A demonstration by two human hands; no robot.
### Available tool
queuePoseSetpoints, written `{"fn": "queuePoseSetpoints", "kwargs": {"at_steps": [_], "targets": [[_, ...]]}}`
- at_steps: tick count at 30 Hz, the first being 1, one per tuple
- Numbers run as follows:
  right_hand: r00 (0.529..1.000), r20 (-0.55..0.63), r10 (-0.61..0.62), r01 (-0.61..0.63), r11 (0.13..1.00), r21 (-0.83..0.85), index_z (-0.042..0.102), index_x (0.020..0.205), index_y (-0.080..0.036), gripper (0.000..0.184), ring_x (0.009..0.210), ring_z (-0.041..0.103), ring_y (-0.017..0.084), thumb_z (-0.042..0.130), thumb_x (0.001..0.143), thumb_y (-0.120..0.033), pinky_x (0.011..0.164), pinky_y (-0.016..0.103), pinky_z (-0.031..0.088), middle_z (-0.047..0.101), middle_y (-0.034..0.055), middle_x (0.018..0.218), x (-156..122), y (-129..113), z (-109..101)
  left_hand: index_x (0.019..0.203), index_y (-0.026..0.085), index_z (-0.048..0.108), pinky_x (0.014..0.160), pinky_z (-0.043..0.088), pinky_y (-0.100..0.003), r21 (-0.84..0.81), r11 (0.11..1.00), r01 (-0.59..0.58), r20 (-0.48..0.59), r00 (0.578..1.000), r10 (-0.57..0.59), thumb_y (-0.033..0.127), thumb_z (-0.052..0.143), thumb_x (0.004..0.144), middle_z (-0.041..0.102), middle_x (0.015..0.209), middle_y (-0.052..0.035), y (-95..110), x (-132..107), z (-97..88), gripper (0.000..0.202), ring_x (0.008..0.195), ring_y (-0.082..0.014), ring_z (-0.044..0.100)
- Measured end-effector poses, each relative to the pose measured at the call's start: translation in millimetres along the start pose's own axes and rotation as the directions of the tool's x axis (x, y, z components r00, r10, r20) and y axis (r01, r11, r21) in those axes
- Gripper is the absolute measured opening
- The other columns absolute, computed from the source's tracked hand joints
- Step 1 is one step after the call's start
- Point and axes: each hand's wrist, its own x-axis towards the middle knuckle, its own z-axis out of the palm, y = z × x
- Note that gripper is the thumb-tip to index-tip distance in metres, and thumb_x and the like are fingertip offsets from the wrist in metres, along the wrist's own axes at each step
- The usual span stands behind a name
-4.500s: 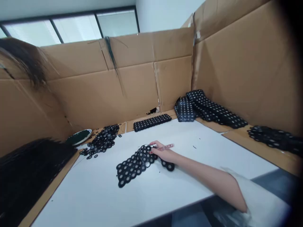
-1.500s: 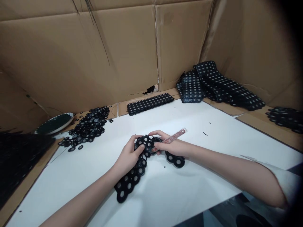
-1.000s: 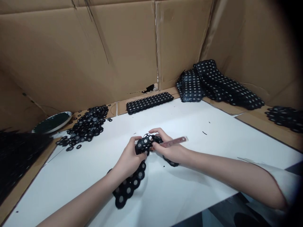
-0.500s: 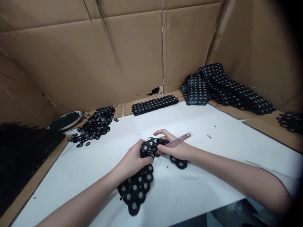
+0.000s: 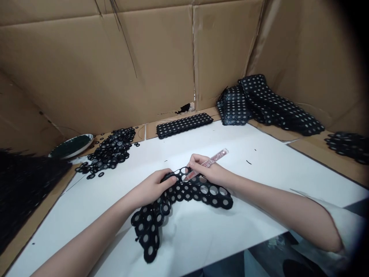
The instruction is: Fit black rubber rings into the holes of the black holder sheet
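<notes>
The left hand [image 5: 154,185] pinches the black strip [image 5: 188,191] between thumb and fingers. The right hand [image 5: 215,174] is closed round a clear, reddish tool [image 5: 218,156], its tip at the strip's far edge. The strip bends in an arch above the white counter [image 5: 236,138]; loose rings [image 5: 112,150] lie well apart, beyond the left hand.

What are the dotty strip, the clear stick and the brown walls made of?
The dotty strip: black rings, perhaps fabric or plastic; it curves softly, but the finish is unclear.
The clear stick: probably shiny, see-through plastic, because light glints on it.
The brown walls: most likely dull cardboard, judging by the long creases.
</notes>
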Motion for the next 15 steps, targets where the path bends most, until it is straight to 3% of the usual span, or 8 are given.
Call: {"fn": "queuePoseSetpoints", "kwargs": {"at_steps": [7, 12, 15], "targets": [[0.996, -0.085, 0.037, -0.04, 0.999, -0.033, 0.046, 0.079, -0.019, 0.038, 0.069, 0.058, 0.014, 0.032, 0.084, -0.054, 0.049, 0.023, 0.037, 0.065, 0.0049, 0.08, -3, -7, 1, 0.085, 0.017, 0.056, 0.07, 0.041, -0.029, -0.315, 0.949, 0.017, -0.051, 0.998, -0.035, 0.043, 0.047, 0.077, 0.06, 0.083, -0.0024, -6, 5, 14.0, 0.029, 0.079, -0.0188, 0.055], [0.996, -0.077, -0.036, 0.029, 0.996, -0.09, 0.042, 0.078, -0.019, 0.032, 0.083, 0.057, 0.016, 0.035, 0.085, -0.05, 0.06, 0.025, 0.039, 0.062, 0.0036, 0.088, -5, -7, 4, 0.079, 0.016, 0.056, 0.065, 0.04, -0.028, -0.342, 0.938, 0.052, -0.104, 0.99, -0.093, 0.043, 0.048, 0.077, 0.059, 0.075, -0.0019, -6, 4, 17.6, 0.028, 0.071, -0.0164, 0.053], [0.992, -0.086, -0.096, 0.08, 0.981, -0.177, 0.041, 0.077, -0.02, 0.025, 0.077, 0.053, 0.014, 0.039, 0.084, -0.044, 0.066, 0.028, 0.038, 0.057, 0.0009, 0.081, -9, -7, 9, 0.08, 0.015, 0.056, 0.065, 0.039, -0.028, -0.379, 0.923, 0.068, -0.152, 0.979, -0.135, 0.042, 0.049, 0.077, 0.059, 0.075, -0.0027, -3, 4, 23.6, 0.028, 0.071, -0.0168, 0.053]]}}
